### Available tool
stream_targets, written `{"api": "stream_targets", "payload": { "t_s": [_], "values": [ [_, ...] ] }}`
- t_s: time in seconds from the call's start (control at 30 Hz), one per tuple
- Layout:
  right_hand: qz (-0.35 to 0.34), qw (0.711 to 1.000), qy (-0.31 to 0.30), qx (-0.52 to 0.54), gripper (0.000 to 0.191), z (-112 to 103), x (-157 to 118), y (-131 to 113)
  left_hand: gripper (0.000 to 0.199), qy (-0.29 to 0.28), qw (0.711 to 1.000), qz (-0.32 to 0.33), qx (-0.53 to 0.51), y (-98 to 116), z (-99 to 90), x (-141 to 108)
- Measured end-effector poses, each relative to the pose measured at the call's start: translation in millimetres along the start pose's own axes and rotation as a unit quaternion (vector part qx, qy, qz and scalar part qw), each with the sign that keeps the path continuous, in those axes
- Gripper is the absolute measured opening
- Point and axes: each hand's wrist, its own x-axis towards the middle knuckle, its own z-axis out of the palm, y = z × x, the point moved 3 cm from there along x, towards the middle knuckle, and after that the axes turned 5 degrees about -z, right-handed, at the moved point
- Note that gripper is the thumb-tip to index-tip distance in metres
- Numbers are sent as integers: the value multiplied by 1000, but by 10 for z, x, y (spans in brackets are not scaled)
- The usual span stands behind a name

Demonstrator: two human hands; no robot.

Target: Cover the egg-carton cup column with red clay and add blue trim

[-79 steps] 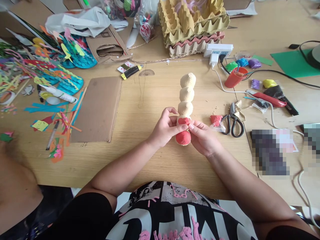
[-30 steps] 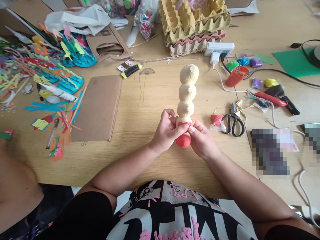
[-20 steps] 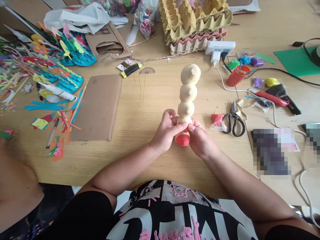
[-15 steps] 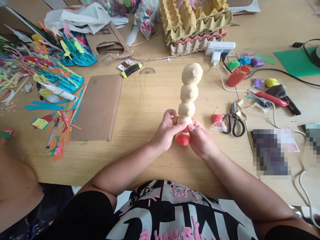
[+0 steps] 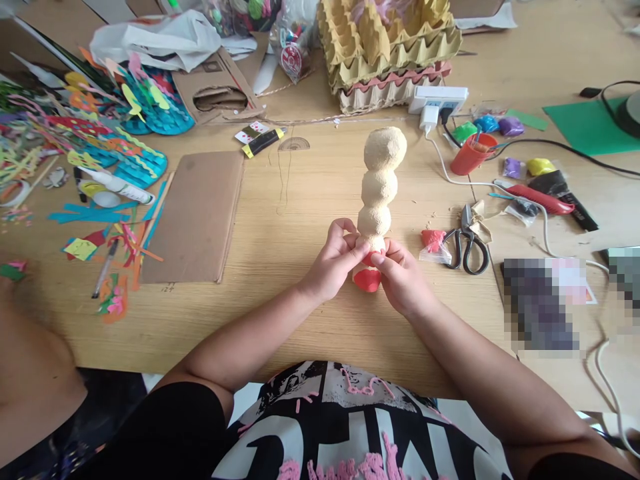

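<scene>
A cream, rough-surfaced stick of several stacked balls [image 5: 379, 189] points away from me, its near end between my hands. Red clay [image 5: 367, 280] covers part of the near ball, and more red shows under my fingers one ball further up. My left hand [image 5: 334, 263] grips the stick from the left, its thumb lying across it. From the other side my right hand [image 5: 403, 277] holds it, thumb pressed on the red patch. Just right of my right hand lies an opened packet of red clay [image 5: 434, 241], beside black-handled scissors [image 5: 469, 243].
Brown cardboard [image 5: 193, 217] lies to the left, near paper strips and a glue bottle [image 5: 117, 183]. Egg trays [image 5: 393, 67] are stacked at the back beside a power strip [image 5: 440, 98]. A red cup [image 5: 473, 155] and clay packets stand right. Another person's arm [image 5: 35, 373] is at far left.
My right thumb has shifted slightly down and left, and more of the upper red patch shows. The stick stays in both hands, almost in place.
</scene>
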Motion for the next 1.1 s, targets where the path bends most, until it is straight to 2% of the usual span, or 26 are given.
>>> {"api": "stream_targets", "payload": {
  "t_s": [0.33,0.53,0.77,1.1],
  "values": [
    [34,997,-46,41,46,27,-7,-46,59,-18,999,23,17,-16,-33,15],
    [41,995,-75,45,51,-22,26,-89,64,7,1000,-6,-5,12,-86,34],
    [61,993,-73,65,43,-65,30,-86,70,-32,998,-40,-35,44,-135,49],
    [86,990,-83,80,44,-54,27,-59,67,-30,997,-61,-33,-25,-134,36]
  ]
}}
